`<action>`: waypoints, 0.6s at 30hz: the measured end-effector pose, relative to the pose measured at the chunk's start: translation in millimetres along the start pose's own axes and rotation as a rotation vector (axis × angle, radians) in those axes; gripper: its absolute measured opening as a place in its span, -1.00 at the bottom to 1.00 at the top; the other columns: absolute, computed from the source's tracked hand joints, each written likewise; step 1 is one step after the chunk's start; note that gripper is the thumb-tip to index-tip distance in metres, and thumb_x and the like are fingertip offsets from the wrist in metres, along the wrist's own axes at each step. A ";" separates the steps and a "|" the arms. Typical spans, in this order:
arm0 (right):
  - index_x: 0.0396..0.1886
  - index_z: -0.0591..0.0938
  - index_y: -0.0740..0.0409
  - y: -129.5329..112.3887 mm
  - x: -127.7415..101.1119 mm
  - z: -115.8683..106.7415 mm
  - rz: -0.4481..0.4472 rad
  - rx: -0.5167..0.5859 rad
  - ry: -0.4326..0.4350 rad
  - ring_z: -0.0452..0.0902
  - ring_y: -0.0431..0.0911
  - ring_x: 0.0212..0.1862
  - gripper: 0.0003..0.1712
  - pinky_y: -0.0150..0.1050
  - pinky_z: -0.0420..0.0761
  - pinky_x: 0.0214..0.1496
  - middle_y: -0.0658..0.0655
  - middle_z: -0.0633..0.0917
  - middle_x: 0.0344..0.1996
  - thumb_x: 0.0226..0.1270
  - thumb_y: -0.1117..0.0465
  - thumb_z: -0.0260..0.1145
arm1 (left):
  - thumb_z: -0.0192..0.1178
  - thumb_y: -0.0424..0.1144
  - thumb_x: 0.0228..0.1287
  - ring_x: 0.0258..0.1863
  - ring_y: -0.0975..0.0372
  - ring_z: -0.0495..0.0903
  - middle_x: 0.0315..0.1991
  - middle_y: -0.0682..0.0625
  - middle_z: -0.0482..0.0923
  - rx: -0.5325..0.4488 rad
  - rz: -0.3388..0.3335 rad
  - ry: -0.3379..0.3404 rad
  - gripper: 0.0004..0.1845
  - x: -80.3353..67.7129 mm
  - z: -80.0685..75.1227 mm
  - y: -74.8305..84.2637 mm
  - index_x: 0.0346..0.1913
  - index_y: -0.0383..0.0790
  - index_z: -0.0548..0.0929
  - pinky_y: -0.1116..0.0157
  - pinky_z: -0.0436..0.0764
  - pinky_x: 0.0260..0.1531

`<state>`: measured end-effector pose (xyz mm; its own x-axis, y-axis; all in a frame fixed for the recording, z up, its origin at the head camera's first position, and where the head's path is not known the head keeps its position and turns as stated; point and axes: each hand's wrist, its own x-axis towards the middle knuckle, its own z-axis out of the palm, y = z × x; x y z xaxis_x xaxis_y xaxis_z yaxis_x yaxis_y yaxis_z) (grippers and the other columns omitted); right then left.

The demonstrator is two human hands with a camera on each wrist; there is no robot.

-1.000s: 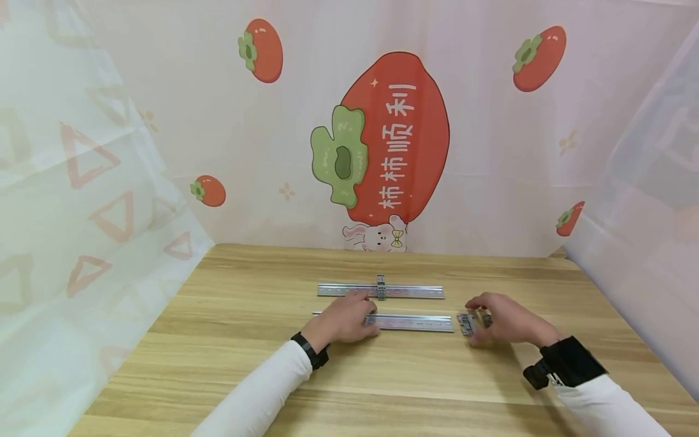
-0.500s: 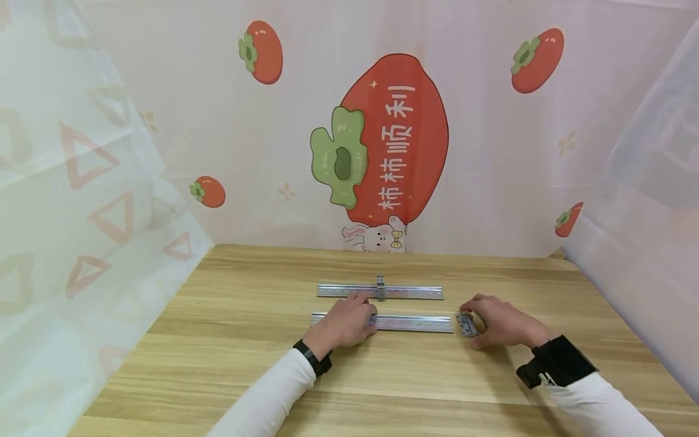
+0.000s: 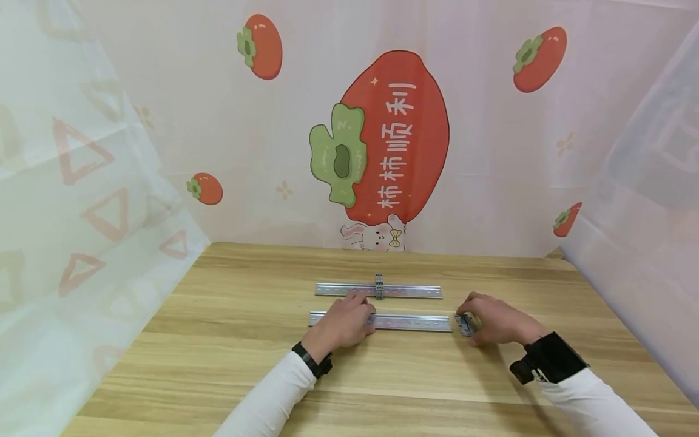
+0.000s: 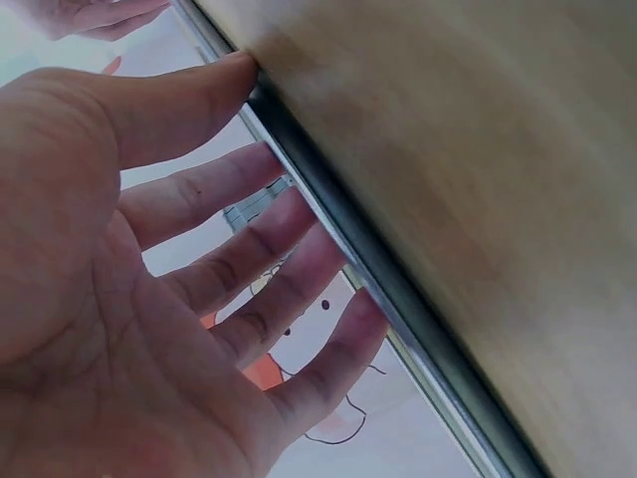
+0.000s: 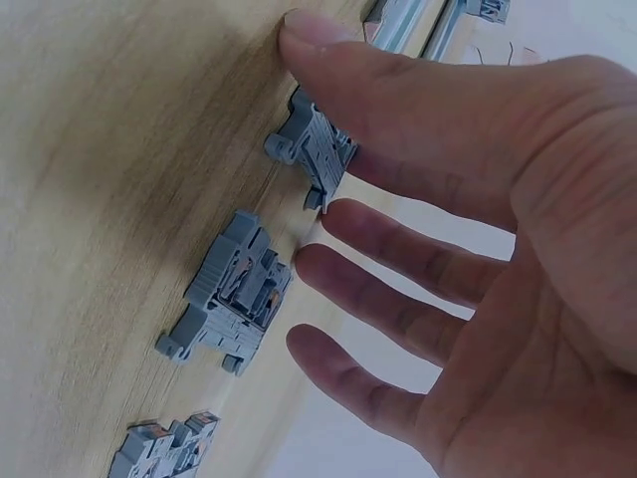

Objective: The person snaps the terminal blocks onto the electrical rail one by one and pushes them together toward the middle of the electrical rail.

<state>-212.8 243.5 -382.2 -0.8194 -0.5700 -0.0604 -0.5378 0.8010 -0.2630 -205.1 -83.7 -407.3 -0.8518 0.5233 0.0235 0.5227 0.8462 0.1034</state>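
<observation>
Two metal rails lie side by side on the wooden table (image 3: 229,364). The far rail (image 3: 415,292) carries one grey terminal block (image 3: 379,286). My left hand (image 3: 344,321) rests on the left part of the near rail (image 3: 409,322), fingers straight across it (image 4: 328,214) and thumb at its near edge. My right hand (image 3: 491,320) sits at the rail's right end. In the right wrist view its thumb and index finger pinch a grey terminal block (image 5: 312,149) that stands on the table.
Two more grey terminal blocks (image 5: 234,296) (image 5: 164,450) lie on the wood beside the right hand. Printed cloth (image 3: 382,139) hangs behind the table and sheer curtains close both sides. Bare wood stretches toward me.
My right hand has slid a little to the left, up to the near rail's right end. The left hand stays on the rail.
</observation>
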 end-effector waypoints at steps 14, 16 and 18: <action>-0.24 0.66 0.23 -0.7 7.9 -5.0 0.016 0.013 0.002 0.50 -0.11 -0.30 -0.57 -0.21 0.53 -0.30 0.01 0.60 -0.36 -0.18 0.20 0.57 | 0.16 0.02 0.28 0.11 0.14 0.37 0.03 0.02 0.43 0.060 0.022 -0.002 -0.69 1.9 0.4 1.1 -0.05 -0.08 0.62 0.08 0.53 -0.09; -0.25 0.66 0.21 -3.0 11.3 -7.1 0.047 0.031 0.012 0.51 -0.14 -0.30 -0.60 -0.22 0.54 -0.29 -0.01 0.62 -0.38 -0.12 0.15 0.55 | 0.17 0.02 0.28 0.11 0.14 0.37 0.04 0.02 0.43 0.061 0.021 0.000 -0.69 1.6 0.5 1.0 -0.05 -0.07 0.62 0.09 0.53 -0.09; -0.23 0.66 0.20 -6.9 15.0 -9.4 0.068 0.053 0.035 0.54 -0.14 -0.27 -0.58 -0.19 0.56 -0.23 -0.02 0.63 -0.36 -0.09 0.10 0.54 | 0.17 0.02 0.28 0.11 0.15 0.37 0.03 0.02 0.42 0.063 0.021 0.000 -0.70 1.4 0.9 0.8 -0.06 -0.07 0.63 0.10 0.53 -0.10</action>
<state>-223.2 231.1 -372.2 -0.8608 -0.5068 -0.0460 -0.4701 0.8265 -0.3097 -205.8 -82.1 -408.1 -0.8407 0.5410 0.0253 0.5416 0.8397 0.0401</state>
